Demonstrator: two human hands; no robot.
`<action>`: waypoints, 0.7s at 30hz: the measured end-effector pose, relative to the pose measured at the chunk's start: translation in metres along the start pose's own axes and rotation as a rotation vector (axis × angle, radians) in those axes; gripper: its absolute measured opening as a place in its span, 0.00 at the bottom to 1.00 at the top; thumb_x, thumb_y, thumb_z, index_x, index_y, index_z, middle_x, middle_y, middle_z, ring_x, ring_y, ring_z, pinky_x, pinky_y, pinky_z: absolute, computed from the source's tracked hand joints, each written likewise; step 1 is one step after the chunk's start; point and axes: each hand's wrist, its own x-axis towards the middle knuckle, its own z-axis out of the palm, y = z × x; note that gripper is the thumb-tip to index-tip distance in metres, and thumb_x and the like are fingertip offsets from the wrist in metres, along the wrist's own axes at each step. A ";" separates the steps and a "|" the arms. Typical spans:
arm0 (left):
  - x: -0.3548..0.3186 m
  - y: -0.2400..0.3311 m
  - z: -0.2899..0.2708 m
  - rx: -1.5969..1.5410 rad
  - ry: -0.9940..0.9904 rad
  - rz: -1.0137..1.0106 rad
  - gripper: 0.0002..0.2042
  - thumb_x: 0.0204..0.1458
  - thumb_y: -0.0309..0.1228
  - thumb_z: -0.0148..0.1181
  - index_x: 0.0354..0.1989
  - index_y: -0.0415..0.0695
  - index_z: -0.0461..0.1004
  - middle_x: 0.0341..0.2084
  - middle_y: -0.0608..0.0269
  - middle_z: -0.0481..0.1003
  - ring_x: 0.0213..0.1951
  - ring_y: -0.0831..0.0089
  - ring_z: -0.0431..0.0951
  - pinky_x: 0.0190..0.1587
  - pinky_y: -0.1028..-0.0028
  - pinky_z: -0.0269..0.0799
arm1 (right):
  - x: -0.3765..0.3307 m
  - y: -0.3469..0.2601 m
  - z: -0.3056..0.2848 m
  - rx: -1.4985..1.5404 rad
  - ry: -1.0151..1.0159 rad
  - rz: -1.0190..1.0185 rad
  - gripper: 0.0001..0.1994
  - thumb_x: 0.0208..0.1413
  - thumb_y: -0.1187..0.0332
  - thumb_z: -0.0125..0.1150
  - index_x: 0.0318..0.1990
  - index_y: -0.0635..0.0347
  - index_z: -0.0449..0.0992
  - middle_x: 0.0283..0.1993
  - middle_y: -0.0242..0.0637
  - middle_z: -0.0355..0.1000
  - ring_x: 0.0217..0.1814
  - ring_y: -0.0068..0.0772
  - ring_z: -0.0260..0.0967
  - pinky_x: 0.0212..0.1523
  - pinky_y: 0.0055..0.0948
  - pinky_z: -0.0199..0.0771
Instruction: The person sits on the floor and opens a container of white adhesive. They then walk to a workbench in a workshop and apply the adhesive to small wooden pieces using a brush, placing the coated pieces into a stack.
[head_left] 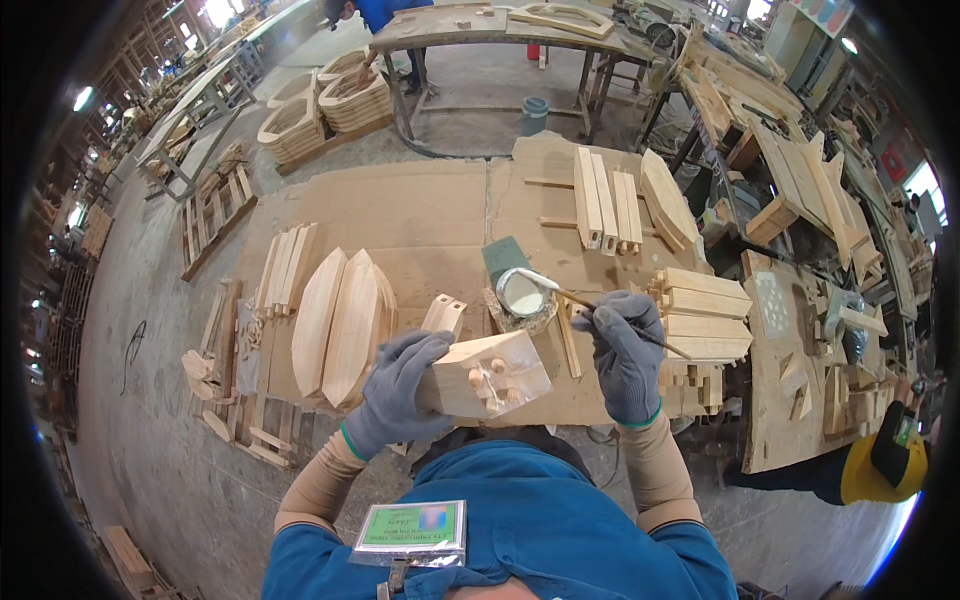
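Curling fingers around a wooden block, the left hand angles inward while the raised right hand pinches a brush.

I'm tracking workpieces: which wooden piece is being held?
The wooden block in the left hand, with round pegs jutting from its end. The pointed boards and bars to its left lie unheld on the cardboard.

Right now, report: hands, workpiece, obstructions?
Left hand gripping wooden block. Right hand holding brush, tip at cup. Pegs exposed; no obstruction visible.
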 end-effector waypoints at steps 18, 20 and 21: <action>0.079 -0.028 0.020 -0.302 0.576 -0.236 0.21 0.49 0.24 0.56 0.54 0.48 0.67 0.64 0.54 0.56 0.68 0.61 0.51 0.68 0.59 0.48 | 0.004 -0.024 0.039 -0.330 -0.427 0.464 0.39 0.42 0.51 0.61 0.57 0.74 0.65 0.51 0.46 0.71 0.52 0.32 0.67 0.56 0.29 0.63; 0.086 -0.042 0.017 -1.320 0.590 -0.691 0.18 0.52 0.27 0.55 0.52 0.39 0.66 0.60 0.54 0.61 0.62 0.66 0.61 0.61 0.68 0.62 | 0.002 -0.016 0.037 -0.343 -0.461 0.423 0.36 0.44 0.54 0.61 0.58 0.73 0.65 0.53 0.46 0.70 0.53 0.33 0.67 0.57 0.29 0.62; 0.092 -0.044 0.016 -1.396 0.501 -0.722 0.18 0.52 0.29 0.54 0.52 0.39 0.66 0.57 0.53 0.65 0.58 0.66 0.65 0.58 0.69 0.65 | 0.001 -0.011 0.035 -0.346 -0.477 0.408 0.35 0.45 0.56 0.62 0.58 0.73 0.64 0.54 0.46 0.69 0.54 0.33 0.66 0.58 0.29 0.62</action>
